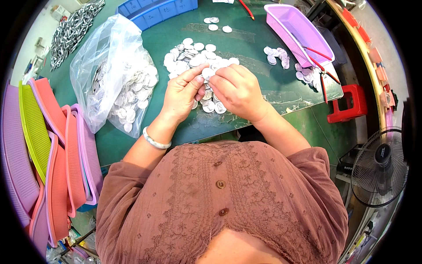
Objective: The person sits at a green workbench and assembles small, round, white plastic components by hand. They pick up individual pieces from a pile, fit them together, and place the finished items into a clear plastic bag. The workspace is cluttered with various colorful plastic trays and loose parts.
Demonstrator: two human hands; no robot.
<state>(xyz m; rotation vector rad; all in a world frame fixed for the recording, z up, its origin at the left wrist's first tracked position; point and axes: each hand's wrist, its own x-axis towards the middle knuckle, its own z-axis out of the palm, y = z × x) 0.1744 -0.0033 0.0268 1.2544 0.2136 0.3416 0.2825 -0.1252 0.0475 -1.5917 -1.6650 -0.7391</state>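
Over a pile of round silvery discs (179,66), both my hands meet around one pale disc (207,73). My left hand (181,93) is closed, its thumb and forefinger at the disc's left edge. Bent fingers of my right hand (237,91) pinch the same disc from the right; their tips are partly hidden. Several more discs lie under and in front of my hands. Left of the pile, a clear plastic bag (99,57) lies slumped with many similar discs inside.
A purple basket (290,33), red-handled pliers (323,68) and loose discs occupy the table's right side. A blue bin (162,15) and a heap of metal parts (72,35) sit farther back. Stacked colored baskets (70,154) crowd the left; a red stool (349,103) and fan (380,167) stand right.
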